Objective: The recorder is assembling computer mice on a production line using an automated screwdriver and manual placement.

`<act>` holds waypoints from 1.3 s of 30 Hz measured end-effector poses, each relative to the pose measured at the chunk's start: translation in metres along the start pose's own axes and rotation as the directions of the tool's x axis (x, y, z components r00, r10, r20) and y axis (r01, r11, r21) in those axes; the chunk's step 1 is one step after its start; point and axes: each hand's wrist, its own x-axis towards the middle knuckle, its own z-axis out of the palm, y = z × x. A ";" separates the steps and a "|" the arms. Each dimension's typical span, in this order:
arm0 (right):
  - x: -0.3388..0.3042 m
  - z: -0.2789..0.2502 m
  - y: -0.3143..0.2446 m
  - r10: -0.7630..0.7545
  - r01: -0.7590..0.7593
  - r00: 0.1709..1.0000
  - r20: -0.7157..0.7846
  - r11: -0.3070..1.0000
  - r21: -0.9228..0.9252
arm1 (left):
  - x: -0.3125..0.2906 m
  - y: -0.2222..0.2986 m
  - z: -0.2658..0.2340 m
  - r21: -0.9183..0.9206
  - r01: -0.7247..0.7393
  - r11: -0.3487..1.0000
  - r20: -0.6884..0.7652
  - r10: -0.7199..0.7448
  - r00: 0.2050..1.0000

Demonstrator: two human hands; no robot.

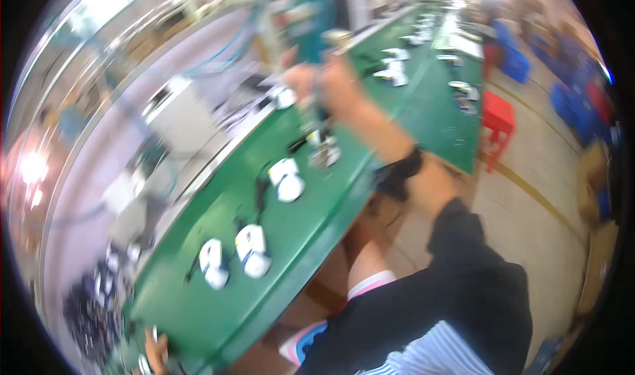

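Note:
My right hand [321, 87] is raised over the far side of the green bench, its fingers wrapped round an upright tool [319, 103]. Motion blur smears the tool, which looks like a screwdriver. Just below it lies a white device with metal parts [324, 153]. Nearer on the bench are white rounded housings with black cords: one [286, 180] in the middle, one [253, 250] closer, and one [213, 264] to its left. At the lower left edge is a small hand, apparently my left hand [156, 352], beside something white; its fingers are too blurred to read.
The green workbench [317, 223] runs from lower left to the far right, with more white housings [393, 70] along it. Dark parts [99, 302] are heaped at the left. A red stool [497, 120] and blue bins [512, 57] stand on the floor at the right.

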 end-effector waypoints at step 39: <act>-0.053 0.340 -0.183 -0.236 0.131 0.963 0.131 0.833 0.538 | 0.024 0.376 0.055 -0.531 0.366 -0.764 -0.042 0.456 0.889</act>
